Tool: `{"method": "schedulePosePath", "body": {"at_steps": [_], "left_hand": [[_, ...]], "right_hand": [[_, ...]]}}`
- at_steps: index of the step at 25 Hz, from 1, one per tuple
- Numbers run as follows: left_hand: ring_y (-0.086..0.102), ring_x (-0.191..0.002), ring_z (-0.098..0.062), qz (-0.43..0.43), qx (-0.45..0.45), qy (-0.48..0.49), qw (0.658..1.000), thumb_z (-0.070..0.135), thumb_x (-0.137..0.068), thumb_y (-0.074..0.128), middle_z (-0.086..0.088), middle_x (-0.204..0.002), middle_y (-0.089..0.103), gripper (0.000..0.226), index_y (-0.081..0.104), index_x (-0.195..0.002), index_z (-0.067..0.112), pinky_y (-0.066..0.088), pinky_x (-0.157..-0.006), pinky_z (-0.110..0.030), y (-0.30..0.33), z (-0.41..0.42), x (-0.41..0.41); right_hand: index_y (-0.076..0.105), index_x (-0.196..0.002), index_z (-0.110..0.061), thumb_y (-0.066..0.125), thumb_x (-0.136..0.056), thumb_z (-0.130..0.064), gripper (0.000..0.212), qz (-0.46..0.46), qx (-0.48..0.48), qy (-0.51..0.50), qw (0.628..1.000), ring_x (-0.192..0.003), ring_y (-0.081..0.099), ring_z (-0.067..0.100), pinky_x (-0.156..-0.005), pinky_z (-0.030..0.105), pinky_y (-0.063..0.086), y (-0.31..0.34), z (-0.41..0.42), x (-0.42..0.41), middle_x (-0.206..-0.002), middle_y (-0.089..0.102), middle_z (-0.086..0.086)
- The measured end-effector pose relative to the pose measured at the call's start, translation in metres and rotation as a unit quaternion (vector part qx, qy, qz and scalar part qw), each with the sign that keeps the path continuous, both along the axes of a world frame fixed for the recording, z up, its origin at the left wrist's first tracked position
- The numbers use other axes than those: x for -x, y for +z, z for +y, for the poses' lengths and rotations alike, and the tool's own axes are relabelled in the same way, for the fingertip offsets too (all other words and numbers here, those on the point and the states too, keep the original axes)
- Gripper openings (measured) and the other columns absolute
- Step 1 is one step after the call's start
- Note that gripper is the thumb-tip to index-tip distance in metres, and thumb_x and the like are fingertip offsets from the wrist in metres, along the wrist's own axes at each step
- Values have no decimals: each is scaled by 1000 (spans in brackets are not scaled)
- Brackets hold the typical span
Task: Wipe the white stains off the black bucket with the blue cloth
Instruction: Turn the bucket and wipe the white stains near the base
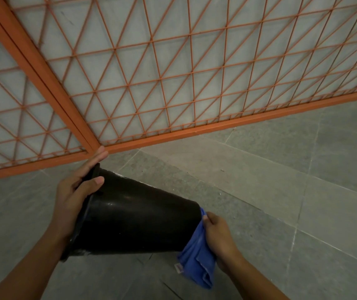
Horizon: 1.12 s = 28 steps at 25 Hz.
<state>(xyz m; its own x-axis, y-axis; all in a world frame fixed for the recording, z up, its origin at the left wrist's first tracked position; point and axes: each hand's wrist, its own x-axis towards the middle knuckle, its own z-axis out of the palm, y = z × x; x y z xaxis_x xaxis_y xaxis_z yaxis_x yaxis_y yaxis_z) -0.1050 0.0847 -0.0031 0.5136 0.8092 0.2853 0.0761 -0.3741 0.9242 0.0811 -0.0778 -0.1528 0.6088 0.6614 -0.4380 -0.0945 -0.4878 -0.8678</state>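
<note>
The black bucket (134,215) is held on its side above the floor, its rim to the left and its base to the right. My left hand (77,191) grips the rim, thumb on the outer wall and fingers stretched along the rim's edge. My right hand (218,237) holds the blue cloth (197,263) bunched against the bucket's base, with the rest of the cloth hanging down. Faint white marks show along the rim's lower edge and near the top of the wall.
An orange metal grid fence (173,83) stands close behind the bucket, its bottom rail running along the grey tiled floor (281,191). Open floor stretches to the right and in front.
</note>
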Motion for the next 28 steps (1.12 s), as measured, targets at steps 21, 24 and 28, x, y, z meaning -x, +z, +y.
{"method": "schedulePosePath", "body": {"at_steps": [21, 24, 28], "left_hand": [[7, -144, 9, 52, -1, -94, 994, 41, -74, 52, 35, -154, 7, 89, 12, -152, 23, 15, -113, -9, -29, -47, -23], [2, -149, -5, 82, -63, -153, 983, 38, -80, 53, 19, -161, 1, 84, 13, -152, 19, 10, -121, -33, -25, -60, -30], [-1, -150, -14, 118, -128, -187, 967, 61, -85, 50, 7, -163, -4, 91, 12, -154, 14, 7, -118, -58, -23, -76, -39]], "right_hand": [[59, -84, -29, 42, -92, -1, 34, -48, -46, -22, 998, -73, 60, -7, -64, 0, 39, -12, -52, 0, -84, 64, -11], [62, -87, -18, 44, -92, -3, 24, -84, 10, 15, 996, -81, 57, 9, -63, 11, 36, -25, -60, 1, -88, 65, 2], [56, -75, -20, 45, -92, -6, 24, -126, 56, -3, 990, -79, 57, 20, -61, 24, 30, -8, -82, -8, -68, 57, -3]]}}
